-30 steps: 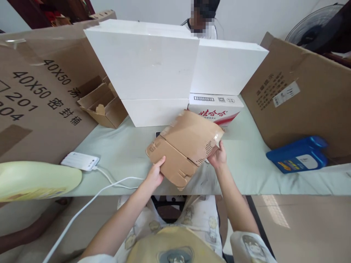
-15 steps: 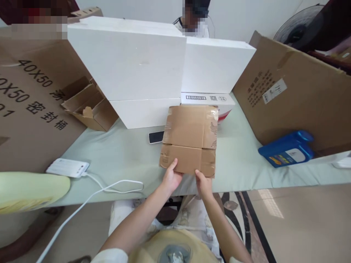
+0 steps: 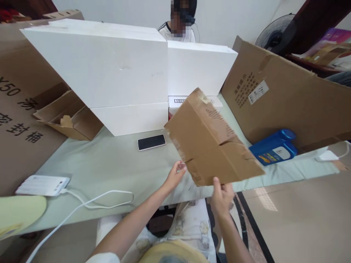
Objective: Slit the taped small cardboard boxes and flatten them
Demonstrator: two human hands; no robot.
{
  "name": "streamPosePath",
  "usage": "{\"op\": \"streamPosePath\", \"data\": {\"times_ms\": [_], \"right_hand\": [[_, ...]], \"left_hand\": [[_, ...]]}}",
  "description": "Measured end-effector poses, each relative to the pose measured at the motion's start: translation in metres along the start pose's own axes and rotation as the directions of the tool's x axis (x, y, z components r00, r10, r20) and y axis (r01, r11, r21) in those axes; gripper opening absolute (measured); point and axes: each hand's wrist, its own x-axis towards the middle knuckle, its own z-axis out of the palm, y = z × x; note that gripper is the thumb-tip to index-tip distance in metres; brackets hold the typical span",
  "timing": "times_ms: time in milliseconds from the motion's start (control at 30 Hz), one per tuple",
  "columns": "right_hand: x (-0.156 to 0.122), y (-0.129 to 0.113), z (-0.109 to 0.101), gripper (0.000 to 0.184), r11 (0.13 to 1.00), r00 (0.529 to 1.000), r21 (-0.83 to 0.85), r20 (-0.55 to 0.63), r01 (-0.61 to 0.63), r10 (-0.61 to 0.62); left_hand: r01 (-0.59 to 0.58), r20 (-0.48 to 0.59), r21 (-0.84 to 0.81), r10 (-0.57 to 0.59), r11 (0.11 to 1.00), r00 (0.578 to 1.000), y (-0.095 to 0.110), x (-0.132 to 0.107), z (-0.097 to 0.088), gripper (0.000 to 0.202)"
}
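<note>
A flattened brown cardboard box [image 3: 211,140] with clear tape on it hangs tilted above the table's front edge, its far corner raised. My right hand [image 3: 221,195] grips its near lower edge from below, fingers closed on the card. My left hand [image 3: 175,174] sits at the box's lower left edge, fingers curled and touching the cardboard. A black phone [image 3: 151,142] lies flat on the pale green table [image 3: 109,164] just left of the box.
Big white boxes [image 3: 109,65] stand stacked at the back, a small printed carton behind the held box. Large brown cartons [image 3: 287,98] flank both sides. A blue bottle [image 3: 274,148] lies right; a white power bank [image 3: 42,185] with cable lies left. A person sits behind the white boxes.
The flat box has swung from square in front of me to tilted rightward and lifted. My right hand shifted right along its edge. The view turned left, and the phone is now fully uncovered.
</note>
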Motion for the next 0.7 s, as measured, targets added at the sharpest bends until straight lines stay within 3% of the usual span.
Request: {"op": "streamPosePath", "data": {"times_ms": [133,233,333,467,567,700], "right_hand": [[0.046,0.006,-0.048,0.052,0.97,0.952,-0.243,-0.302,-0.019,-0.057],[0.107,0.007,-0.05,0.048,0.92,0.941,-0.39,-0.323,-0.039,-0.098],[0.179,0.012,-0.013,0.04,0.89,0.965,-0.453,-0.251,-0.052,-0.071],[0.258,0.018,0.061,0.034,0.857,0.995,-0.51,-0.097,-0.075,0.029],[0.29,0.023,0.104,0.038,0.839,0.994,-0.541,0.05,-0.058,0.101],[0.313,0.031,0.136,0.038,0.809,0.964,-0.587,0.207,-0.013,0.166]], "left_hand": [[-0.122,0.024,0.3,0.121,0.946,0.992,-0.001,0.019,-0.023,0.028],[-0.183,0.051,0.478,0.182,0.859,0.982,-0.003,0.028,-0.044,0.025],[-0.194,0.048,0.608,0.208,0.77,0.977,-0.009,0.03,-0.058,0.026],[-0.182,0.057,0.715,0.202,0.675,0.978,-0.019,0.021,-0.069,0.026],[-0.177,0.069,0.761,0.194,0.624,0.979,-0.023,0.01,-0.074,0.035],[-0.182,0.092,0.794,0.181,0.58,0.979,-0.028,0.004,-0.077,0.038]]}}
